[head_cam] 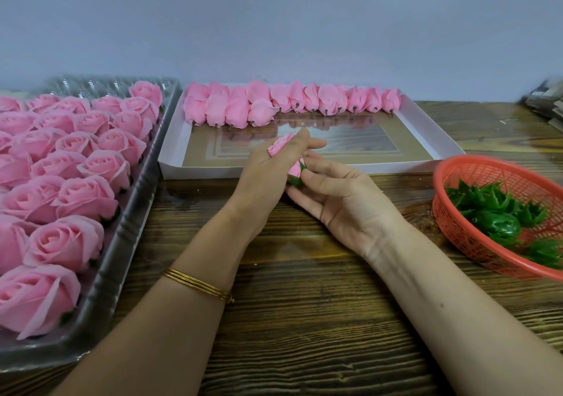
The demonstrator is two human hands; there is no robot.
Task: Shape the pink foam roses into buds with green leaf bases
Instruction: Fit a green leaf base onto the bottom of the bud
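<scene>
The left hand [268,167] is curled round a pink foam rose [281,146], just in front of the white tray's [213,171] near wall. The rose's long axis runs from its petal tip, which pokes out above the fingers toward the tray, down and right to its green leaf base [297,180]. The right hand [338,194] meets it from the right, palm up. Its thumb and fingers pinch the leaf base, so both hands are on the one rose, the right nearer the base. The next move likely turns on pressing that base up along the axis.

Finished buds [274,103] lie in rows along the tray's far wall. Left of the tray is a clear tray [128,231] of open roses [76,194]; right of it, a red basket [487,170] of loose leaf bases [493,212]. All of these stand on the desk [304,273].
</scene>
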